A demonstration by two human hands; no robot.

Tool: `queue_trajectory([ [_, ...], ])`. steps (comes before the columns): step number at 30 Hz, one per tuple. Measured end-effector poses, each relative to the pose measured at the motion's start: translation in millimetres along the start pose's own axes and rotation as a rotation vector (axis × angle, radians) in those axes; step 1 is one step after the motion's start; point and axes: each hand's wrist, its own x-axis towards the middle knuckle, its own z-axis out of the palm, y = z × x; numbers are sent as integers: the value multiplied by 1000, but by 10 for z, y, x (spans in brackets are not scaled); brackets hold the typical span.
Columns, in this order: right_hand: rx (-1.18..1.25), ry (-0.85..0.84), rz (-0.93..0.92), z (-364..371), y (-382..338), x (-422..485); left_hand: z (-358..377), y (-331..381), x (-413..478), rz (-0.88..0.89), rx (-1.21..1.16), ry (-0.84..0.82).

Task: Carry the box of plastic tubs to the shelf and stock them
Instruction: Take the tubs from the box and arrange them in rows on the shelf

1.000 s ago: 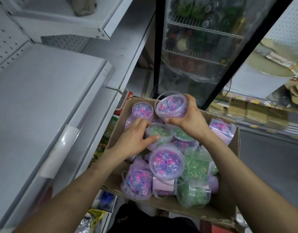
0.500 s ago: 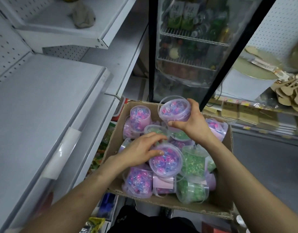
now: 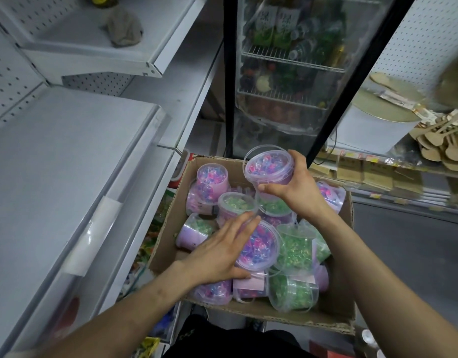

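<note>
A purple tub [image 3: 268, 167] is gripped by the right hand [image 3: 297, 192] above the cardboard box's [image 3: 274, 316] far edge. A second tub [image 3: 259, 248], mid-box, is touched by the left hand [image 3: 222, 251], fingers straight and seemingly not closed round it.

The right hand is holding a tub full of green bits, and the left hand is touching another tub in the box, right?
Almost. The head view shows the tub in the right hand is full of pink and blue bits, not green. The left hand does touch a second tub in the box.
</note>
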Motion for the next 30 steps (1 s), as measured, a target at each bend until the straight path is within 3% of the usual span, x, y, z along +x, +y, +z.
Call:
queue_trajectory([
  [5, 14, -4, -18, 5, -42, -34, 5, -15, 77, -28, -51, 60],
  [15, 169, 26, 35, -55, -183, -51, -579, -277, 64, -269, -752, 196],
  [22, 293, -13, -16, -45, -338, 109, -1102, -507, -174, -349, -892, 505],
  [30, 354, -309, -193, 78, -719, 248, -1272, -222, -792, -580, -1004, 853],
])
